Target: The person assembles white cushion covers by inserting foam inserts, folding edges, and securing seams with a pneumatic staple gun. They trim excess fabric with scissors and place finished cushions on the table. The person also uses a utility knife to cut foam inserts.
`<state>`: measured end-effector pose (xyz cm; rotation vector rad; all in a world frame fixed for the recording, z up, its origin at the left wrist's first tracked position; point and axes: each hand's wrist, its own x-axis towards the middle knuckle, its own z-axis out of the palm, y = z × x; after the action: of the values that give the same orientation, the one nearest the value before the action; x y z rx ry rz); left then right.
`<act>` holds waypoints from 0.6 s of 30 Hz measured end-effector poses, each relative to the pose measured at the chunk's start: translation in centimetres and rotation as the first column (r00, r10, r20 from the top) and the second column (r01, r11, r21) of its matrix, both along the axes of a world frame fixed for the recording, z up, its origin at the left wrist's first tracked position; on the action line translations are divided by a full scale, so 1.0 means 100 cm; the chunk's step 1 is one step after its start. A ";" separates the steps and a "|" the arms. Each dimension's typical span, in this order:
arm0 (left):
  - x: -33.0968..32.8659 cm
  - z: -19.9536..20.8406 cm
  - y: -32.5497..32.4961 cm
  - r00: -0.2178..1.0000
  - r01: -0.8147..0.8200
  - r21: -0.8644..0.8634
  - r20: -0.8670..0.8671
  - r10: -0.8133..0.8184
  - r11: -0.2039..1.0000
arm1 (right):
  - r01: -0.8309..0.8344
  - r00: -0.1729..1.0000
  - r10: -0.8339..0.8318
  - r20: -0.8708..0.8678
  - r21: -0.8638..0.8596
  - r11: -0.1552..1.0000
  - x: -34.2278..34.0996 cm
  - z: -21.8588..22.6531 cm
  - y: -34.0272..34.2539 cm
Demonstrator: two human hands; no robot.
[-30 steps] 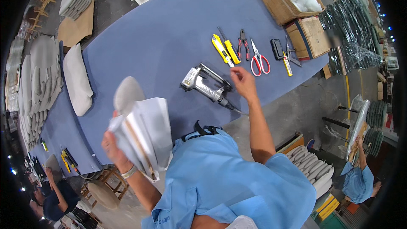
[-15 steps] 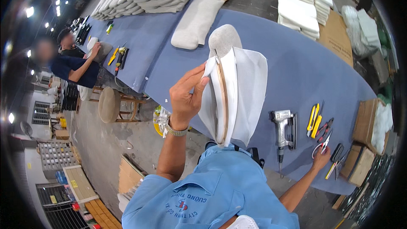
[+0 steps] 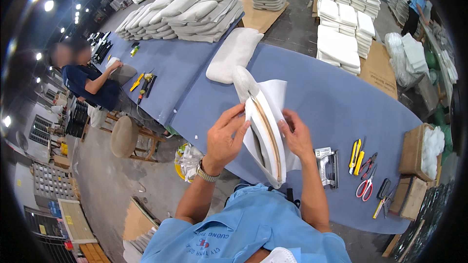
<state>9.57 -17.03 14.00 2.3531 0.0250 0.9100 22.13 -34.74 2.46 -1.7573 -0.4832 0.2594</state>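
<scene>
A padded cushion (image 3: 247, 84) with a light grey fabric cover stands on edge in front of me. Its side is uncovered, baring white foam and a thin brown strip like a board's edge along it. My left hand (image 3: 224, 135) pinches the cover's edge on the left, near the upper middle. On the other side my right hand (image 3: 296, 134) is closed on the cushion's loose fabric, fingertips partly hidden. A wide fabric flap (image 3: 274, 92) hangs out to the right. Red-handled scissors (image 3: 364, 188) lie apart on the blue-covered table (image 3: 336, 102).
Right of my hands lie a staple gun (image 3: 326, 166), yellow cutters (image 3: 357, 157), pliers (image 3: 369, 163) and cardboard boxes (image 3: 414, 153). Another grey cushion (image 3: 231, 58) lies ahead. Cushion stacks (image 3: 190, 12) stand far left. A co-worker (image 3: 92, 78) handles a cushion at left.
My right hand has let go of the scissors, leaving them on the table, and come left to the cushion. The left hand still holds the cushion, which leans differently. The view has shifted.
</scene>
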 end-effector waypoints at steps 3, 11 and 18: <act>0.000 0.015 0.017 0.992 0.082 0.042 -0.104 -0.077 0.996 | 0.006 0.994 -0.011 -0.104 -0.052 0.999 -0.010 -0.009 -0.004; 0.087 -0.006 0.056 0.957 0.257 -0.170 -0.096 -0.276 0.951 | -0.107 0.985 0.115 0.128 -0.067 0.992 -0.016 -0.015 -0.024; 0.099 0.003 0.040 0.890 0.413 -0.019 -0.205 -0.408 0.910 | 0.425 0.889 -0.451 -0.079 -0.221 0.878 -0.016 -0.075 -0.175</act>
<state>19.43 -13.07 14.26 2.3362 -0.3916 0.4613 20.55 -52.21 -5.01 -1.9766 0.0474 0.0961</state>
